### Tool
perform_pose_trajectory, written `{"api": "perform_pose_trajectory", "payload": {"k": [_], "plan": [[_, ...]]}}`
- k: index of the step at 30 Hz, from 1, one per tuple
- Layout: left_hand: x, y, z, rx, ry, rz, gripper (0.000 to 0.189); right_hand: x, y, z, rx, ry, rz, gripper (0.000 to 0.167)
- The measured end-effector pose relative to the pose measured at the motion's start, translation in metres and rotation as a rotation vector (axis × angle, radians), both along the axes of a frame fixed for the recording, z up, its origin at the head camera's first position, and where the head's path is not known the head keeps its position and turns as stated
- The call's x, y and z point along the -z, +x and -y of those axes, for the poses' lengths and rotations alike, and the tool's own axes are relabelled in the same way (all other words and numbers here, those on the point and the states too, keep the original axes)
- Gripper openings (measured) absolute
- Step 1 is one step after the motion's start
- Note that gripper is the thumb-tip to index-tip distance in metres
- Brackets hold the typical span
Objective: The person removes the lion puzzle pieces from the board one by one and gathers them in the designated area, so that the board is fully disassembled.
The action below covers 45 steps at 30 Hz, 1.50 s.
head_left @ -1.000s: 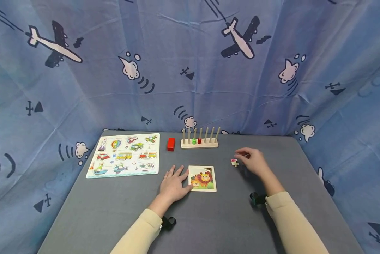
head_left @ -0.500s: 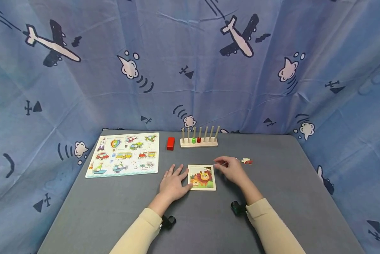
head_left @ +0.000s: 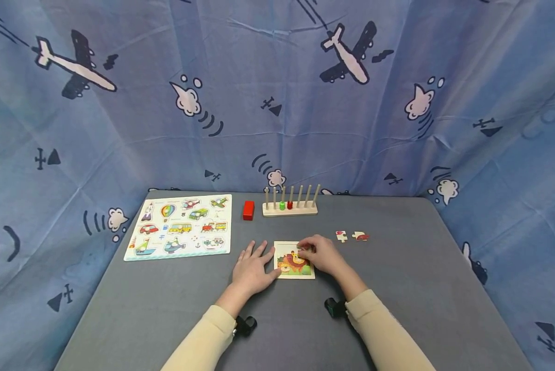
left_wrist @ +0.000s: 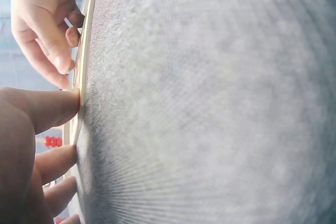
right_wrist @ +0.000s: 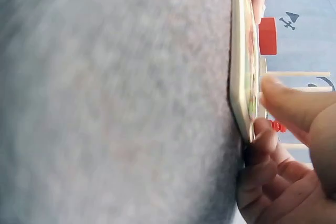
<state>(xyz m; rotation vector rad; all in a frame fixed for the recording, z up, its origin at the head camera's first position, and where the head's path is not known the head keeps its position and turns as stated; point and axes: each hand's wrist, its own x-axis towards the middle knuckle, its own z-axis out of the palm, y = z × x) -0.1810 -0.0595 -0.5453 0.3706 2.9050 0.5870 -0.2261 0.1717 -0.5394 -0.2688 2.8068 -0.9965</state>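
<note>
A small framed lion jigsaw puzzle lies on the grey table, with a pale unfilled patch along the top of its picture. My left hand has its fingers spread on the table, and its thumb rests against the puzzle's left edge. Over the puzzle's upper right corner, my right hand pinches a small puzzle piece, mostly hidden by the fingers. In the right wrist view the right thumb and curled fingers stand at the frame's edge. Two loose puzzle pieces, one pink and white and one red and cream, lie to the right.
A white vehicle puzzle board lies at the left. Behind the lion puzzle stand a red block and a wooden peg rack with green and red beads. A blue printed curtain hangs behind the table.
My right hand has moved left from beside the loose pieces to the lion puzzle's upper right corner, uncovering both loose pieces. The left hand has stayed in place.
</note>
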Motion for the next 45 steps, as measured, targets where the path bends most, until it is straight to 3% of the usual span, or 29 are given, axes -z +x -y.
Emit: {"api": "perform_pose_trajectory", "payload": {"k": [11, 24, 29, 35, 40, 45], "plan": [[-0.002, 0.0, 0.0, -0.002, 0.005, 0.008, 0.069, 0.0, 0.0, 0.004, -0.017, 0.033, -0.036, 0.003], [0.001, 0.0, 0.0, -0.001, 0.004, -0.007, 0.069, -0.002, -0.001, 0.006, 0.056, 0.002, -0.047, 0.016], [-0.001, 0.0, 0.0, -0.002, 0.004, -0.002, 0.069, -0.005, -0.002, 0.005, 0.114, -0.047, -0.002, 0.021], [-0.002, 0.0, 0.001, -0.003, 0.008, 0.001, 0.069, -0.008, -0.002, 0.0, 0.121, -0.118, -0.009, 0.019], [-0.002, 0.0, 0.001, 0.004, 0.021, -0.002, 0.07, -0.022, -0.002, -0.012, 0.178, -0.249, -0.032, 0.024], [-0.002, 0.001, 0.001, 0.004, 0.04, -0.004, 0.07, -0.034, -0.005, -0.034, 0.202, -0.257, -0.09, 0.02]]}}
